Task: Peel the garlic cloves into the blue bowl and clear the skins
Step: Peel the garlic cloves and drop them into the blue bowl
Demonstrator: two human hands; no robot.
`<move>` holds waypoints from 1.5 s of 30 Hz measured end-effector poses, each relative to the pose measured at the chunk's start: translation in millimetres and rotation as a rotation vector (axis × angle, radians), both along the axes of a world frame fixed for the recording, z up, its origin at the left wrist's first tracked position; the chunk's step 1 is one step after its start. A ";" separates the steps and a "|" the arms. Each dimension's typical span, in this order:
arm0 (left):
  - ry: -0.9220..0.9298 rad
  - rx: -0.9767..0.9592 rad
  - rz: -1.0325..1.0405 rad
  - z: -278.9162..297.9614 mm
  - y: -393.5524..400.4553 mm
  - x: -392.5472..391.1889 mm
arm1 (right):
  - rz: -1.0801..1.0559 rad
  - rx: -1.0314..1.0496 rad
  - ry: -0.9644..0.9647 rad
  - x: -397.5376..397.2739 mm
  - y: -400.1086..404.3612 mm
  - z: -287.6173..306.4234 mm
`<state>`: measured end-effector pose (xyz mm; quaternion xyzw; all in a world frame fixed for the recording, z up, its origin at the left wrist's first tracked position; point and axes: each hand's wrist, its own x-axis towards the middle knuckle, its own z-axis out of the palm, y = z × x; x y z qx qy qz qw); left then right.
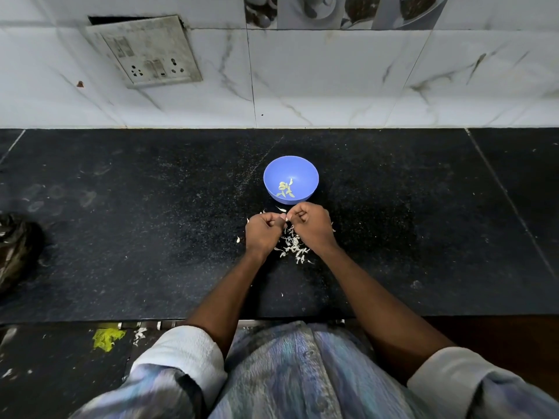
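left hand [263, 234], right hand [311, 223]: curled, perhaps pinching a clove; blue bowl [291, 179] beyond

one head-worn wide-angle view looks steeply down and forward over the dark counter [121, 237] toward the tiled wall [332, 80]

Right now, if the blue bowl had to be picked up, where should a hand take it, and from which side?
Probably by the rim of the blue bowl on its right or far side. The bowl stands upright and open, a few peeled cloves inside. Both the left hand and right hand crowd the near edge, so come from the right.
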<state>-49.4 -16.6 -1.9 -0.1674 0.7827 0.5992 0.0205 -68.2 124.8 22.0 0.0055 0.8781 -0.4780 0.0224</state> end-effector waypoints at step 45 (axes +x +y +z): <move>-0.208 0.624 0.221 16.8 23.1 -11.8 | -0.116 -0.297 0.065 3.1 -5.8 1.6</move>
